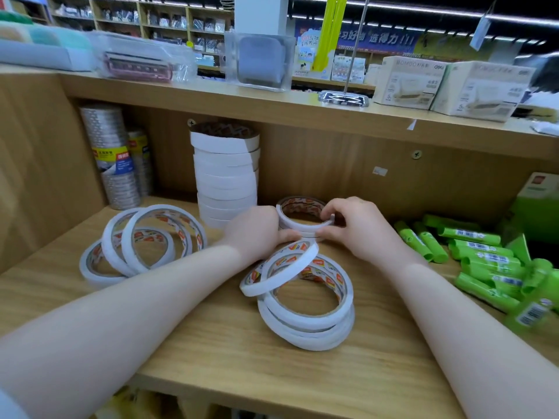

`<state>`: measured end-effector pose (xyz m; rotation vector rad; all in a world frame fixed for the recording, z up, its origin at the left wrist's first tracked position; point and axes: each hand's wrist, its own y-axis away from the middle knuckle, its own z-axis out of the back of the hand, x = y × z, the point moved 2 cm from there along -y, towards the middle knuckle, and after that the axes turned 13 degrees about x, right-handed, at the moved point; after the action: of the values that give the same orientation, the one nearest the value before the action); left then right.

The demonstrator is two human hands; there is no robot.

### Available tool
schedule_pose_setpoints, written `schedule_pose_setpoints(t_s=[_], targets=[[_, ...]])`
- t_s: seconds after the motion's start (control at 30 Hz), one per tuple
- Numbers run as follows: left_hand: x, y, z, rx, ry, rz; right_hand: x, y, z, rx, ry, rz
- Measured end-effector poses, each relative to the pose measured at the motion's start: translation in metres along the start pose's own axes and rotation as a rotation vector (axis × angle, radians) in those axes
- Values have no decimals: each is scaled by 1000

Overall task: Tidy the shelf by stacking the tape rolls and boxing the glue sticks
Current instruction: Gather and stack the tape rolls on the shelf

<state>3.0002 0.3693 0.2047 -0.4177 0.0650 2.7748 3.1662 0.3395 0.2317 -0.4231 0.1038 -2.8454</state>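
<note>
We see both hands at the middle of the wooden shelf [187,352], closed around a short stack of thin tape rolls [302,220]; the left hand [257,229] grips its left side with curled fingers and the thumb laid along the near edge, while the right hand [360,228] pinches the right side of the top roll, fingers bent over the rim. Just near of the hands lies a loose pile of white rolls [305,303], with one thin roll [279,272] tilted up against it (its upper edge sits right under the thumbs). To the left, several more rolls [142,243] lean on one another, some on edge; far behind them a tall stack of wider white tape [225,176] stands upright against the back panel, and silver tape rolls [113,158] fill the far left corner. On the right, green glue sticks [481,258] lie scattered on the shelf, well apart from the hands; a green box [541,204] stands beyond them at the right edge. On the ledge above we make out white cartons [447,86] and a clear plastic case [258,60].
</note>
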Motion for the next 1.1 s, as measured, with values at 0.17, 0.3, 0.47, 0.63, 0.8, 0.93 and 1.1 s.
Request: schedule_pose_setpoints(t_s=[0.17, 0.3, 0.47, 0.63, 0.8, 0.93, 1.1], targets=[[2, 6, 8, 103, 108, -38, 34, 37, 39, 187, -370, 445], [11, 12, 12, 126, 138, -46, 53, 55, 32, 429, -212, 484], [13, 11, 13, 145, 168, -108, 42, 56, 45, 333, -332, 461], [17, 4, 11, 36, 286, -88, 3, 32, 48, 34, -377, 253], [14, 1, 9, -9, 193, -74, 3, -3, 9, -5, -96, 128], [11, 0, 6, -25, 87, -64, 0, -8, 2, -23, -102, 115], [7, -1, 5, -53, 34, -41, -10, -7, -2, -75, -112, 84]])
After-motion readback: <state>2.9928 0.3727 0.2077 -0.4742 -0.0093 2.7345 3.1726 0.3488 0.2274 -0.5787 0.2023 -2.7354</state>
